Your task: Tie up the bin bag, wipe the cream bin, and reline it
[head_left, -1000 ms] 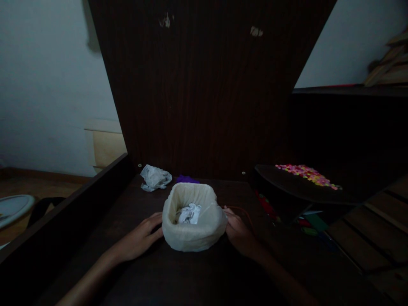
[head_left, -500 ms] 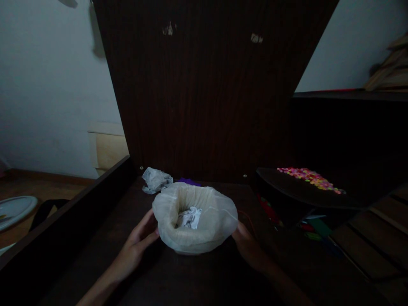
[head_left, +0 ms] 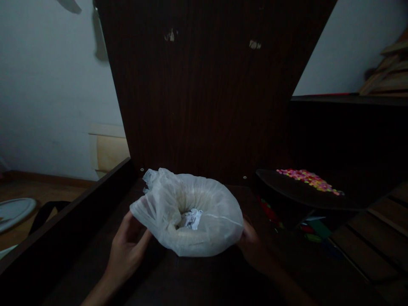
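A translucent white plastic bag (head_left: 219, 238) lines a round container whose sides are hidden beneath the folded-over rim. Crumpled white paper (head_left: 193, 219) lies at the bottom inside. My left hand (head_left: 127, 244) grips the bag's edge on the left and holds it stretched outward; its fingers are partly behind the film. On the opposite side, my right hand (head_left: 250, 238) is closed at the bag's edge, with its fingertips hidden under the plastic. A crumpled clear plastic bag (head_left: 148, 176) shows just behind the white one.
A dark wooden panel (head_left: 204, 106) rises behind the dark surface, and a raised board (head_left: 79, 216) borders it at left. At right, a dark corner shelf (head_left: 280, 185) carries small bright coloured pieces (head_left: 309, 178). Several coloured items lie below that shelf.
My left hand has moved left and pulled the bag's edge outward into a flap. The bag now spreads wider and covers more of the crumpled clear bag and the purple item behind.
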Motion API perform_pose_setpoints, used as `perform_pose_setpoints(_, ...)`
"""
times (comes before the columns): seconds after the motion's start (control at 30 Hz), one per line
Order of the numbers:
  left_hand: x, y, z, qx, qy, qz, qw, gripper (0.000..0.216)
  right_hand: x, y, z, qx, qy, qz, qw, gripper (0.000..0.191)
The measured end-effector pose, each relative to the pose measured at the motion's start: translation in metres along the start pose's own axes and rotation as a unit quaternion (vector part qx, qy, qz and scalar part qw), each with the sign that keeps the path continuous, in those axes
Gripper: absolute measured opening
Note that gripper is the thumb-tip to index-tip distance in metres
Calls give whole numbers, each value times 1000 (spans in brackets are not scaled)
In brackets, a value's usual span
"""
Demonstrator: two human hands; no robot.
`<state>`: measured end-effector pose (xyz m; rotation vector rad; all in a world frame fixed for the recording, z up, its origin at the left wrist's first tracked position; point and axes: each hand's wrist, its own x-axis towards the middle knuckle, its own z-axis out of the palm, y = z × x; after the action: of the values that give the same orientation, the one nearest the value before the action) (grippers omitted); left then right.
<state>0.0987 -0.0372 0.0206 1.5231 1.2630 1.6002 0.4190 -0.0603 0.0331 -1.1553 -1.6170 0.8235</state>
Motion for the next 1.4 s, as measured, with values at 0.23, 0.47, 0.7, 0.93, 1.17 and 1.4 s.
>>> perform_pose_setpoints(0.23,10,2,4,6,54,48,997,62,3,-11,-13,-13,31,-25,999,82)
perform_pose_setpoints(0.47,32,33,10,-21,41,70,996,76,14,-15,-21,102,55,-14,993,64)
perform_pose_setpoints(0.7,55,63,12,-56,-29,48,997,71,22,-26,-23,189,102,1,977,42)
perform_pose_setpoints(0.93,58,69,10,-61,-137,50,987,91,13,-23,-29,185,123,21,975,35)
perform_pose_setpoints(1.17,65,66,7,-60,-207,39,976,122,11,-25,-28,275,89,34,957,47)
perform_pose_setpoints(1.4,78,61,12,-63,-190,26,979,101,29,-27,-40,210,106,-19,972,53)
